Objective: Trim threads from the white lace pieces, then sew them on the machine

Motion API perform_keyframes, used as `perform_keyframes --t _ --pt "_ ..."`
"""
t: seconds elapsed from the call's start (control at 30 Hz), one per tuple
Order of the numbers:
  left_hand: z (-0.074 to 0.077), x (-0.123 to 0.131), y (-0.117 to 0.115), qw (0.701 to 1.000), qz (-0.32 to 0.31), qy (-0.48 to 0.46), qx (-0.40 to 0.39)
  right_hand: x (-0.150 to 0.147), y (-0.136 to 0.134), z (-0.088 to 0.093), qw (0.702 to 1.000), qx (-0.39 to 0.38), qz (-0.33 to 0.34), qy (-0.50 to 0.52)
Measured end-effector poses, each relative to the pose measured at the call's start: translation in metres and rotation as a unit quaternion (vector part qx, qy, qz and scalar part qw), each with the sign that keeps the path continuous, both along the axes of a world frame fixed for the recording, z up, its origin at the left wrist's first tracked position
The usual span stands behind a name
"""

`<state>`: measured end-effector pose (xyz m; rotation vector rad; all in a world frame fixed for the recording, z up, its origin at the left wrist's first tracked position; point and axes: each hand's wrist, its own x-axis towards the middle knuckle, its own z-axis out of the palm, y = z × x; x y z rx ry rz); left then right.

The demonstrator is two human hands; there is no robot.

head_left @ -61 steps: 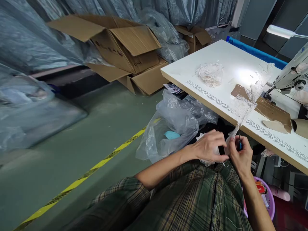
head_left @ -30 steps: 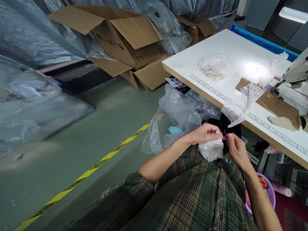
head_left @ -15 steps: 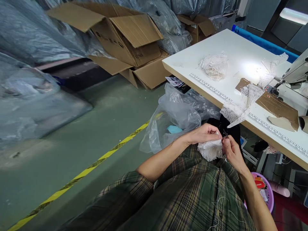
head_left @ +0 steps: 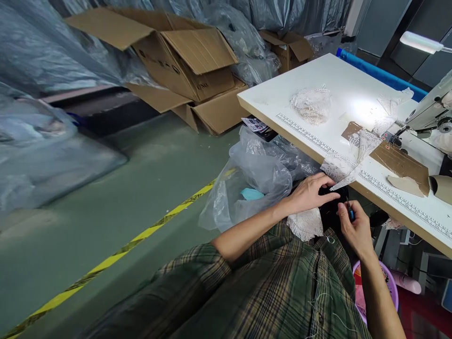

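Left hand (head_left: 309,194) spread at the tip of a lace strip (head_left: 338,165); right hand (head_left: 357,230) closed on blue-handled snips (head_left: 351,213).

From the left, a cardboard box (head_left: 190,63) stands with its flaps out, its inside hidden; a clear plastic bag (head_left: 259,165) shows a light-blue piece (head_left: 252,194); the left thumb and fingers part around the strip's tip, touching or not I cannot tell, with a lace piece (head_left: 305,226) on the lap just below; the strip hangs over the table (head_left: 268,96) edge; the right fingers grip the snips, near the tip but apart from it; a purple basket (head_left: 393,287) holds pink and red items (head_left: 360,301).
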<state>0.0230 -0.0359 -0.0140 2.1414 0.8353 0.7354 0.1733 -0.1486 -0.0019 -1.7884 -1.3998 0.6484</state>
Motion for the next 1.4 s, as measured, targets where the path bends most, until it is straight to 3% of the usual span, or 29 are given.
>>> perform_keyframes --t 0.1,0.23,0.3,0.37,0.5,0.57,0.6,0.67,0.73,0.77,0.93,1.03,1.27,1.4 --pt "0.001 0.010 -0.011 0.997 -0.018 0.020 0.076 -0.003 0.004 0.007 0.996 0.067 -0.054 0.024" --pt "-0.007 0.006 -0.029 0.973 -0.128 0.053 0.185 -0.009 0.009 0.006 0.985 0.111 -0.124 0.043" --pt "-0.008 0.000 -0.034 0.967 -0.163 0.053 0.188 -0.010 0.010 0.004 0.983 0.113 -0.143 0.035" --pt "-0.005 -0.007 -0.033 0.975 -0.154 0.022 0.156 -0.011 0.009 0.002 0.983 0.115 -0.144 0.027" --pt "0.003 -0.013 -0.016 0.990 -0.059 -0.130 0.014 -0.016 0.001 0.005 0.990 0.107 -0.071 0.052" --pt "0.004 -0.012 -0.008 0.971 -0.077 -0.188 -0.126 -0.022 -0.004 0.009 0.993 0.092 0.000 0.069" --pt "0.003 -0.011 -0.005 0.949 -0.110 -0.202 -0.217 -0.025 -0.007 0.011 0.993 0.085 0.038 0.076" --pt "0.001 -0.010 -0.004 0.877 -0.188 -0.199 -0.395 -0.029 -0.012 0.015 0.989 0.073 0.099 0.085" --pt "0.000 -0.012 -0.007 0.817 -0.228 -0.188 -0.496 -0.029 -0.016 0.017 0.986 0.063 0.129 0.089" --pt "0.000 -0.013 -0.008 0.807 -0.225 -0.188 -0.512 -0.027 -0.017 0.017 0.985 0.058 0.131 0.091" --pt "0.004 -0.025 -0.011 0.856 -0.135 -0.173 -0.468 -0.011 -0.016 0.006 0.989 -0.012 0.088 0.120" --pt "0.005 -0.031 -0.009 0.883 -0.114 -0.145 -0.431 -0.007 -0.007 -0.002 0.990 -0.049 0.080 0.102" --pt "0.008 -0.038 -0.009 0.902 -0.108 -0.122 -0.401 -0.015 0.016 0.000 0.988 -0.030 0.138 0.061" --pt "0.010 -0.035 -0.009 0.910 -0.096 -0.128 -0.382 -0.018 0.024 -0.001 0.989 -0.030 0.133 0.062"
